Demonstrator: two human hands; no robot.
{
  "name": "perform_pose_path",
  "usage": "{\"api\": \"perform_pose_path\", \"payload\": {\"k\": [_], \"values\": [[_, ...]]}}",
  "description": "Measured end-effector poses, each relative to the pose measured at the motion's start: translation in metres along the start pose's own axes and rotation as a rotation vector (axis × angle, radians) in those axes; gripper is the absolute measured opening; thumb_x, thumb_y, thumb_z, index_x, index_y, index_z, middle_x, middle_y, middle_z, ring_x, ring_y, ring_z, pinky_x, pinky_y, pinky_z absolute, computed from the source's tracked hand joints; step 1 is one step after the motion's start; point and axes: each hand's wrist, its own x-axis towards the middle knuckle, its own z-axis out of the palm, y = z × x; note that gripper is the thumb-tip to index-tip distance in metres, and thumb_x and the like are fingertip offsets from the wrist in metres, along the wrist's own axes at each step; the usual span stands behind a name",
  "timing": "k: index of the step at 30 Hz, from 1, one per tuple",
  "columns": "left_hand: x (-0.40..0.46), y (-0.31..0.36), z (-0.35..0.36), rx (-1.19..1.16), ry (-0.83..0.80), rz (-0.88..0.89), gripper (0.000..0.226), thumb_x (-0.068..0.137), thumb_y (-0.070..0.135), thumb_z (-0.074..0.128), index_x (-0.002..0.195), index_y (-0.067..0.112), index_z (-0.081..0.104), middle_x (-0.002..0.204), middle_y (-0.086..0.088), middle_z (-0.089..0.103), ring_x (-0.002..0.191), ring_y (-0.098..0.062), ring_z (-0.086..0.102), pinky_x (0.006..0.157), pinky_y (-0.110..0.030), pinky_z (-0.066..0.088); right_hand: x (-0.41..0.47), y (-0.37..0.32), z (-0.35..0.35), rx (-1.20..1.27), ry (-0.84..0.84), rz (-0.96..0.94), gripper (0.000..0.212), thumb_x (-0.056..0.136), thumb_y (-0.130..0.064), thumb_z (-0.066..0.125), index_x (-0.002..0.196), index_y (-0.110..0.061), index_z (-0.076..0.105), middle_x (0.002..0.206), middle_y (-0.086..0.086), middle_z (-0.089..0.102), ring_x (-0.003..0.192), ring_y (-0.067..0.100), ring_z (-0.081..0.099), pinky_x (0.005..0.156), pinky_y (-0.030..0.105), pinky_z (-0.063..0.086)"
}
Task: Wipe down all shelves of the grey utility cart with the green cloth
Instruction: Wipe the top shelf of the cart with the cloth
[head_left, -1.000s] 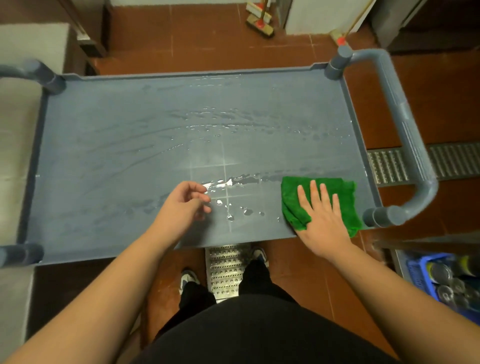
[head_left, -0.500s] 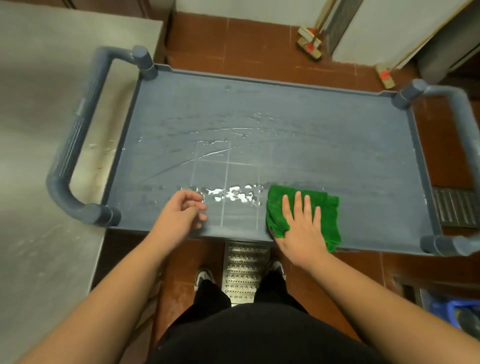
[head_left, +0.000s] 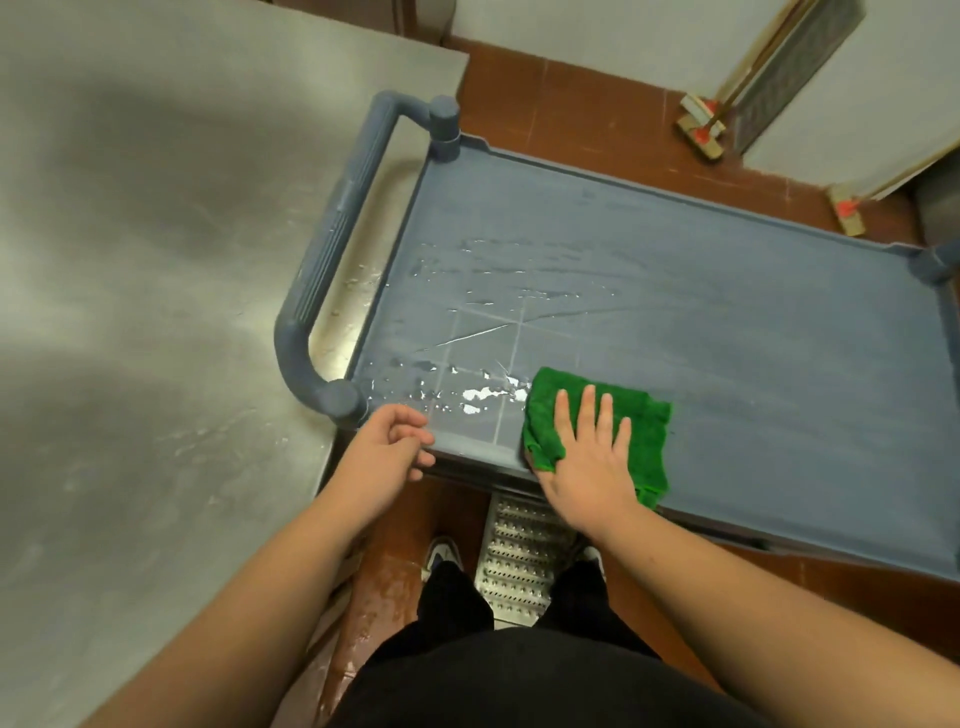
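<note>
A broad steel counter (head_left: 156, 312) fills the left side, its near edge just beside the looped end handle (head_left: 332, 249) of the grey utility cart (head_left: 727, 322). The cart's top shelf stretches off to the right, with streaks and small pools of water (head_left: 478, 400) shining on its left part. The floor is red-brown tile, with a metal drain grate (head_left: 519, 561) between the person's shoes. On the shelf near its front edge lies the green cloth (head_left: 649, 441), folded, just right of the wet patch. The right hand (head_left: 587, 462) presses flat on the cloth, fingers straight and spread. The left hand (head_left: 384, 452) hovers at the shelf's front left corner, fingers loosely curled, holding nothing.
</note>
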Motion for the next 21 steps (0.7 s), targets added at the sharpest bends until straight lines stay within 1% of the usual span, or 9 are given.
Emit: {"api": "perform_pose_path", "payload": {"k": [6,9,13,16,19,21], "values": [[-0.001,-0.022,-0.025,-0.029,0.018,-0.037,0.027,0.088,-0.009,0.042,0.092,0.015,0.054,0.083,-0.004,0.062,0.062,-0.011,0.06,0.056,-0.025,0.048,0.014,-0.054,-0.003,-0.016,0.018,-0.074,0.094,0.095,-0.06,0.037,0.154,-0.016,-0.021,0.16,0.021,-0.024,0.146,0.043,-0.022,0.118,0.062,-0.003],[-0.003,-0.034,-0.037,-0.06,0.044,-0.067,0.028,0.088,-0.01,0.04,0.093,0.014,0.054,0.084,-0.005,0.061,0.061,-0.011,0.059,0.054,-0.023,0.047,0.021,-0.08,-0.004,-0.03,0.01,-0.118,0.094,0.095,-0.057,0.04,0.154,-0.017,-0.022,0.16,0.02,-0.024,0.146,0.042,-0.022,0.118,0.061,-0.004],[-0.007,-0.043,-0.05,-0.111,0.07,-0.082,0.029,0.089,-0.01,0.039,0.093,0.015,0.053,0.085,-0.005,0.061,0.061,-0.011,0.058,0.052,-0.021,0.045,0.029,-0.122,-0.01,-0.062,0.008,-0.237,0.094,0.094,-0.052,0.045,0.154,-0.019,-0.02,0.161,0.019,-0.023,0.147,0.041,-0.022,0.118,0.06,-0.004],[-0.009,-0.046,-0.06,-0.136,0.083,-0.086,0.029,0.09,-0.009,0.039,0.093,0.016,0.053,0.086,-0.005,0.061,0.063,-0.012,0.058,0.053,-0.021,0.045,0.041,-0.158,-0.013,-0.078,0.018,-0.35,0.093,0.094,-0.05,0.047,0.155,-0.023,-0.017,0.162,0.016,-0.019,0.148,0.039,-0.02,0.119,0.06,-0.003],[-0.01,-0.049,-0.066,-0.153,0.095,-0.099,0.028,0.09,-0.009,0.039,0.092,0.015,0.053,0.086,-0.005,0.061,0.064,-0.014,0.059,0.055,-0.022,0.046,0.05,-0.169,-0.015,-0.085,0.021,-0.394,0.096,0.091,-0.049,0.054,0.155,-0.029,-0.014,0.164,0.011,-0.017,0.149,0.035,-0.019,0.12,0.058,-0.003],[-0.01,-0.049,-0.064,-0.179,0.086,-0.106,0.028,0.091,-0.009,0.039,0.093,0.015,0.053,0.089,-0.007,0.061,0.067,-0.015,0.061,0.058,-0.024,0.049,0.051,-0.165,-0.015,-0.079,0.006,-0.409,0.101,0.087,-0.042,0.062,0.155,-0.033,-0.012,0.164,0.008,-0.019,0.149,0.032,-0.02,0.12,0.056,-0.004]]}}
